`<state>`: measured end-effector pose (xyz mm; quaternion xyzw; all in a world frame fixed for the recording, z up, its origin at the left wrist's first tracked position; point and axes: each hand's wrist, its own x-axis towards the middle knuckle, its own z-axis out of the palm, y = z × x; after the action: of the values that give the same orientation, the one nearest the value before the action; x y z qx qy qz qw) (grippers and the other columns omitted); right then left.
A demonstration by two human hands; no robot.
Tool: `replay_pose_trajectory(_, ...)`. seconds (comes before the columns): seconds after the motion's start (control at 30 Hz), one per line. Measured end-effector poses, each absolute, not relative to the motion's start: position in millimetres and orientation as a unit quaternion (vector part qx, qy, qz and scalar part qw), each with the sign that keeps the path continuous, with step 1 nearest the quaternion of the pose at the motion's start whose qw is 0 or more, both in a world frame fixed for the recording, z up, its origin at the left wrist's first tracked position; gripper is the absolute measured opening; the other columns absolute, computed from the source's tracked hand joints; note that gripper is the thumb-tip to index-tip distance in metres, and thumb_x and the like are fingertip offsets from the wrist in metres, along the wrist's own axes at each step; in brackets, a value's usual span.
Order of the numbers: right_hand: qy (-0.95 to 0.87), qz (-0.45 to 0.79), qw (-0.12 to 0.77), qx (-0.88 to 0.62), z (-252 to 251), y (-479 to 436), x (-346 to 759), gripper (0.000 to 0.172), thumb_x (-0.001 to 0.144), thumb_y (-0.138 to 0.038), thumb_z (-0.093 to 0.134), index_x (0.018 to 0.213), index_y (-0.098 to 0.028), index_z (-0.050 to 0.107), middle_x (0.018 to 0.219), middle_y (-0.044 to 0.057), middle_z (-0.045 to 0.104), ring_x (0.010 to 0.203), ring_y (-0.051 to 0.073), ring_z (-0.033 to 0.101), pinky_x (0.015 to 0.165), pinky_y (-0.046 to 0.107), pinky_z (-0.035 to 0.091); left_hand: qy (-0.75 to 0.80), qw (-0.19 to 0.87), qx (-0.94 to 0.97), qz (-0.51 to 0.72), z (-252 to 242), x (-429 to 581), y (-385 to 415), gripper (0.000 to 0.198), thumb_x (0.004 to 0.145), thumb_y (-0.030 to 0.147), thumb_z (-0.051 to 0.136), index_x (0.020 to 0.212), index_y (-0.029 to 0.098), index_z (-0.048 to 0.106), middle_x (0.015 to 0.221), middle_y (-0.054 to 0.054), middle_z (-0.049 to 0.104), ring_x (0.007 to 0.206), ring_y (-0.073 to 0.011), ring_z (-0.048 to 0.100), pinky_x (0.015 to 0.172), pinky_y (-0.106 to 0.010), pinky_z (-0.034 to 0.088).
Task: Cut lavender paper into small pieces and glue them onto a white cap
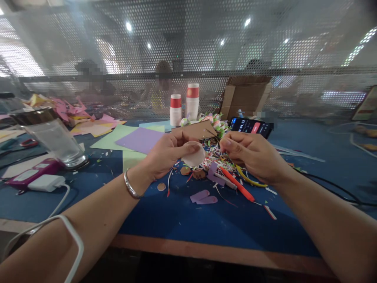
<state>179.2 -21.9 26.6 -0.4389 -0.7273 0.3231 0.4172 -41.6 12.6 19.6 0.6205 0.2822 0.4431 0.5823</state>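
Note:
Between the thumb and fingers of my left hand [166, 151] is a white paper disc [194, 155], held above the table and turned partly towards me. My right hand [249, 151] is closed in a pinch to the right of the disc and apart from it; what its fingertips hold, if anything, is too small to make out. Below and between the hands lies a heap of thin paper scraps [219, 155]. A red-orange pen-like tool [237, 184], two purple paper strips [203, 197] and a small brown disc [161, 186] lie nearer to me.
Stacked paper cups [176, 110] stand at the back, before a perforated metal screen [188, 47]. A phone [250, 127] leans behind my right hand. Purple paper [140, 139], a glass jug [55, 137] and a white charger [47, 182] are on the left. A white cable crosses my left forearm.

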Motion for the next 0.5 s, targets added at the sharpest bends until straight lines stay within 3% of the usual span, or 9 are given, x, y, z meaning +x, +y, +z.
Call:
replay_pose_trajectory(0.1,-0.712,0.359,0.43,-0.423,23.0,-23.1,172.3,0.042,0.083,-0.06,0.07,0.081,-0.02,0.058,0.06,-0.006,0.043,0.05,0.007,0.031,0.046,0.024,0.025,0.284,0.556,0.641,0.446,15.6,-39.2,10.5,0.031,0.075,0.025,0.079,0.092,0.017,0.055,0.073,0.002,0.067,0.066,-0.0099,0.064,0.063,-0.024,0.049)
replay_pose_trajectory(0.27,-0.714,0.367,0.425,-0.417,21.0,-22.0,167.1,0.039,0.077,-0.053,0.078,0.089,-0.018,0.067,0.081,0.002,0.066,0.069,0.013,0.057,0.061,0.026,0.045,0.277,0.515,0.678,0.445,13.5,-37.0,6.8,0.043,0.076,0.023,0.078,0.103,0.021,0.045,0.071,0.005,0.065,0.061,-0.0095,0.062,0.059,-0.024,0.046)
replay_pose_trajectory(0.37,-0.722,0.36,0.41,-0.427,22.5,-21.8,167.0,0.038,0.076,-0.054,0.078,0.086,-0.018,0.067,0.081,0.003,0.067,0.071,0.015,0.059,0.065,0.028,0.047,0.281,0.512,0.683,0.438,13.4,-36.4,6.0,0.045,0.076,0.023,0.079,0.103,0.021,0.044,0.071,0.004,0.066,0.06,-0.0092,0.061,0.056,-0.023,0.044)
replay_pose_trajectory(0.5,-0.727,0.36,0.401,-0.424,24.1,-24.1,167.3,0.033,0.083,-0.051,0.072,0.083,-0.019,0.064,0.072,0.0,0.06,0.063,0.012,0.052,0.058,0.026,0.043,0.298,0.579,0.632,0.421,13.0,-35.1,4.5,0.05,0.072,0.026,0.083,0.105,0.022,0.046,0.072,0.004,0.067,0.058,-0.0112,0.063,0.053,-0.023,0.044)
